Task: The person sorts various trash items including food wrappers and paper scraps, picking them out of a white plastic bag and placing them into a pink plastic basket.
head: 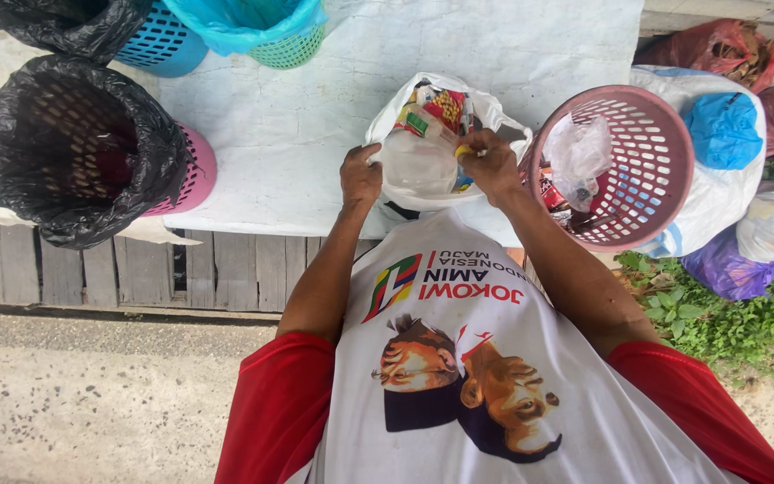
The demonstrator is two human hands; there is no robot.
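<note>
Two-handed grip (pixel 361 177) (pixel 492 164), one white bag (pixel 418 166)

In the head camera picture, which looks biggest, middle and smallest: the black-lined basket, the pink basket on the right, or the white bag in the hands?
1. Black-lined basket
2. Pink basket, nearly as big, so that order is unsure
3. White bag, held by the left hand and right hand

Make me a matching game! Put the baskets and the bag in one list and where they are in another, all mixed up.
Things:
1. white plastic bag
2. pink basket with no liner
3. basket lined with a black bag
4. basket lined with a turquoise bag

Places:
A. top edge, middle
B. far left
C. between the left hand and right hand
D. right of the hands

Pairs: 1-C, 2-D, 3-B, 4-A
</note>
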